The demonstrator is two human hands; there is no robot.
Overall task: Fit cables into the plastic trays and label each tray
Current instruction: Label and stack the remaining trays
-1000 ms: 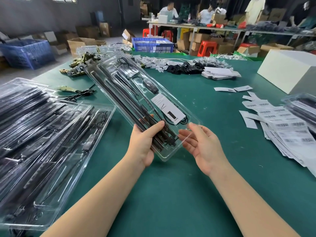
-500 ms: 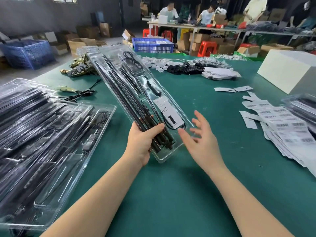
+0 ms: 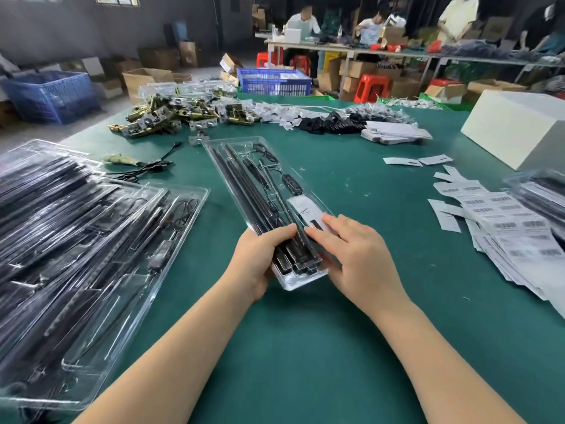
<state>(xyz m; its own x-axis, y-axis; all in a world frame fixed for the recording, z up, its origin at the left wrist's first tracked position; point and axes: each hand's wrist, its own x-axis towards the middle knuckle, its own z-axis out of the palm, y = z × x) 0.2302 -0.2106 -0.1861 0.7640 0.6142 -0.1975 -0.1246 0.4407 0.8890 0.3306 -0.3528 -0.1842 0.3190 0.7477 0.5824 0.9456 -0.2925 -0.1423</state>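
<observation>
A long clear plastic tray [image 3: 232, 179] lies on the green table [image 3: 351, 332], running away from me. Black strips and a coiled cable with an inline switch [image 3: 292, 183] sit inside it. A white label [image 3: 307, 209] lies on its near right part. My left hand [image 3: 258, 261] grips the tray's near left end, thumb across the black strips. My right hand [image 3: 357, 258] lies flat on the tray's near right side, straight fingers pressing on the label.
Stacked filled trays [image 3: 76, 255] cover the left of the table. Barcode labels [image 3: 504, 231] are spread at the right, beside more trays [image 3: 541, 194] and a white box [image 3: 516, 130]. Brass hardware [image 3: 171, 114], loose cables [image 3: 149, 168] and packets lie farther back. People work at a far table.
The tray was held tilted up in the air; it now lies low on the table. My right hand came down from beside it onto the label.
</observation>
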